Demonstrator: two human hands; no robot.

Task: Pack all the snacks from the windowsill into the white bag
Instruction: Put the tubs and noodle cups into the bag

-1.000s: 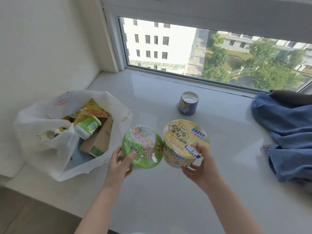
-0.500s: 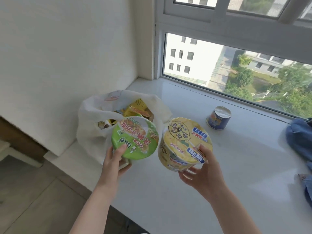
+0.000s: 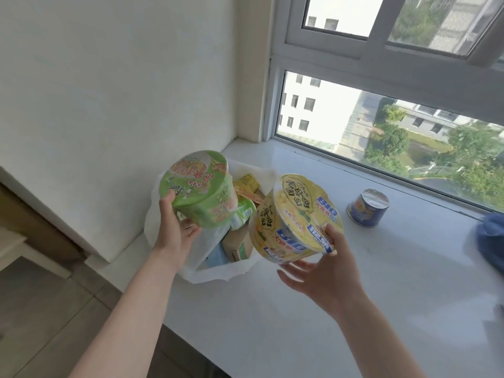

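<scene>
My left hand point(image 3: 174, 230) gripped the green noodle bowl point(image 3: 201, 189) and my right hand point(image 3: 324, 271) cupped the yellow noodle bowl point(image 3: 294, 219). I held both tilted over the white bag point(image 3: 218, 268), ready to drop in.

An upper-floor room in a home or dormitory: a wide white windowsill point(image 3: 313, 309) runs beneath a sliding window point(image 3: 381, 85) that looks down on a white multi-storey building point(image 3: 313, 110), trees and a road. Plain painted walls point(image 3: 122, 77) and a tiled floor point(image 3: 41, 309) frame instant noodle cups point(image 3: 294, 219), a small can point(image 3: 368, 207) and folded blue cloth point(image 3: 491, 241).
</scene>
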